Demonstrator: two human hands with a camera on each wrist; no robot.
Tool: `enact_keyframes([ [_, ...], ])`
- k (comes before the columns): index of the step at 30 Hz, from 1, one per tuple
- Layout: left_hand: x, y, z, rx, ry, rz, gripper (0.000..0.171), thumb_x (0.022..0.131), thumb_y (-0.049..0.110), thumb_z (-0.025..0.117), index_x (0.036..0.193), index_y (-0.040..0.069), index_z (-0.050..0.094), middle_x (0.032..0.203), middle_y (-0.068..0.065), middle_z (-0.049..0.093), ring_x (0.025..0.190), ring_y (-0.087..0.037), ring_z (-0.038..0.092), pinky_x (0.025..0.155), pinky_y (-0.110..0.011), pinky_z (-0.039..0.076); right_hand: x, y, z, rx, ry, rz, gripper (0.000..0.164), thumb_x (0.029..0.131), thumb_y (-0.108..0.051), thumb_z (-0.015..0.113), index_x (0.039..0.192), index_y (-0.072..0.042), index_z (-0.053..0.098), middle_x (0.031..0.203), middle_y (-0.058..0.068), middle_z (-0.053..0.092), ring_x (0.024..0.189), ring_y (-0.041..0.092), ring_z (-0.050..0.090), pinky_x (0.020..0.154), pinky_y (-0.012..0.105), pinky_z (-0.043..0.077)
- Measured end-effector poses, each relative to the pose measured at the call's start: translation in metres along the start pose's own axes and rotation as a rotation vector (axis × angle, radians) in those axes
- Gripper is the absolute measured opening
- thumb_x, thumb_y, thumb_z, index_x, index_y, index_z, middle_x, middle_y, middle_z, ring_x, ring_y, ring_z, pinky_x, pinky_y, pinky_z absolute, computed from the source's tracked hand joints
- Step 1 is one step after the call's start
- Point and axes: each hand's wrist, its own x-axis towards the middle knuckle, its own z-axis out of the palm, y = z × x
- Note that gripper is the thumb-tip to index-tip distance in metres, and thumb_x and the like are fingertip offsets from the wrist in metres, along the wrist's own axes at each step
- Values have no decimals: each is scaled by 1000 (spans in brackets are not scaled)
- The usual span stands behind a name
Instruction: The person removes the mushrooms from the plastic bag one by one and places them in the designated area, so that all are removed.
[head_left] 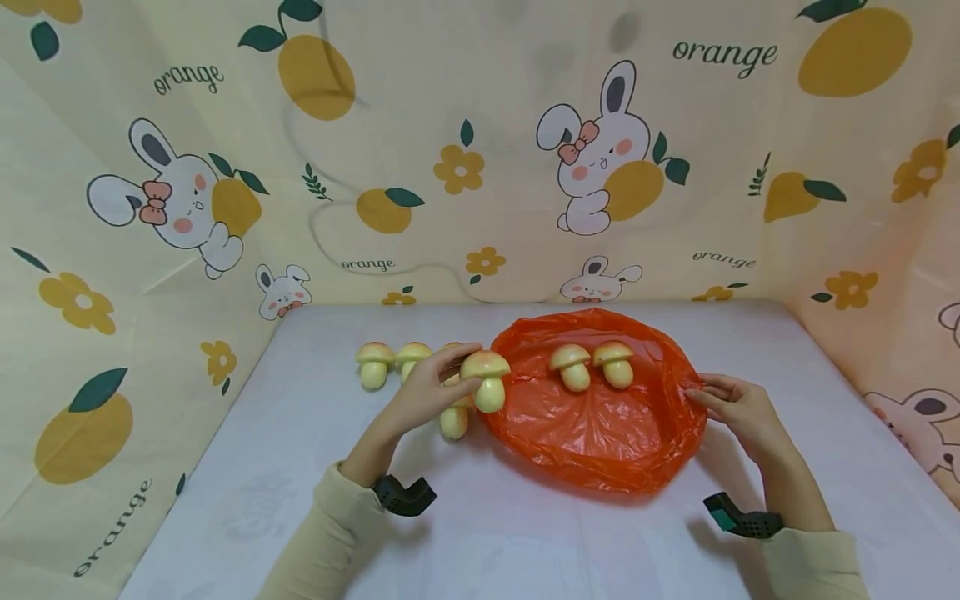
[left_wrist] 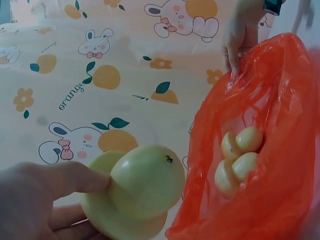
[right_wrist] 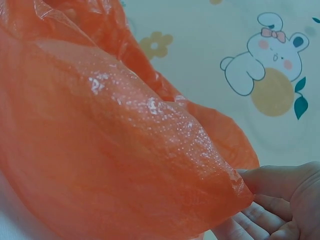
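A toy mushroom (head_left: 486, 382) with a pale stem and yellowish cap is pinched between thumb and fingers of my left hand (head_left: 429, 387), at the left rim of a red plastic bag (head_left: 585, 442). Close up in the left wrist view, the held mushroom (left_wrist: 147, 182) shows its stem end with a small dark spot. The bag lies spread with its mouth wide, and two mushrooms (head_left: 572, 368) sit side by side inside it. At the bag's right edge my right hand (head_left: 738, 412) pinches the plastic; the right wrist view shows thumb and fingers on a corner of the bag (right_wrist: 125, 150).
Left of the bag, several more mushrooms (head_left: 373, 367) stand on the white table (head_left: 300, 467), some partly hidden behind my left hand. A cloth (head_left: 420, 108) printed with rabbits and oranges hangs behind and along the sides. Each wrist wears a black band (head_left: 405, 495).
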Motion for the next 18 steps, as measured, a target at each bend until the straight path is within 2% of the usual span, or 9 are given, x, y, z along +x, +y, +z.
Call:
enact_keyframes([
  [6,-5,-10,-6,30,-6,44,47,91,11,64,135,0,51,138,-17,55,131,-32,51,111,-47,43,0,1,-1,16,-2,-18,58,96,-28,57,134,14,42,86,-35,63,82,-13,64,74,13,57],
  [11,-11,-18,-13,66,9,77,48,90,7,64,135,-3,50,139,-21,54,133,-36,49,111,-51,43,0,2,-1,24,-4,-17,57,96,-28,57,134,13,43,86,-35,64,82,-12,64,73,13,57],
  [18,-18,-26,-20,80,21,29,50,89,6,64,136,-4,49,139,-22,54,130,-37,52,110,-48,42,0,2,0,-2,-1,0,61,97,-30,57,137,13,41,87,-37,62,83,-14,63,75,13,57],
])
